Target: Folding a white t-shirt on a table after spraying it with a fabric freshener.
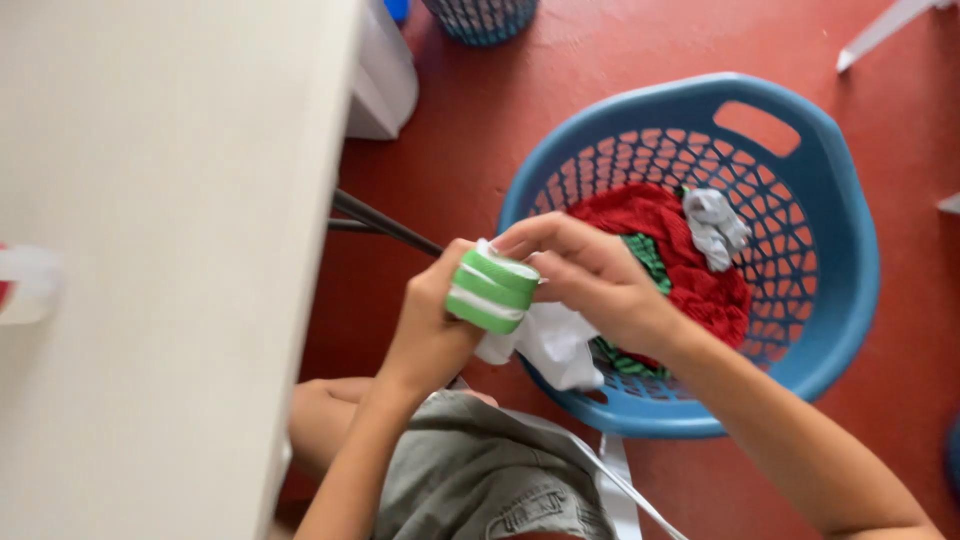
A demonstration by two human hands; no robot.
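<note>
Both my left hand (432, 318) and right hand (590, 270) fingers are clamped tight on a rolled sock (492, 290) (green-and-white), laundry basket (840, 200) just past them.

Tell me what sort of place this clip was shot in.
Probably a home laundry corner: a blue laundry basket with clothes sits on a red floor beside a white table, while both hands hold a green-and-white sock bundle.

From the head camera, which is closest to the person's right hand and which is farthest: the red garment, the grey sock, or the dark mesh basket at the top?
From the right hand:
1. Red garment, in the blue basket, just beyond the hand.
2. Grey sock, lying on the red garment, further right.
3. Dark mesh basket, on the floor at the top edge, farthest.
</note>
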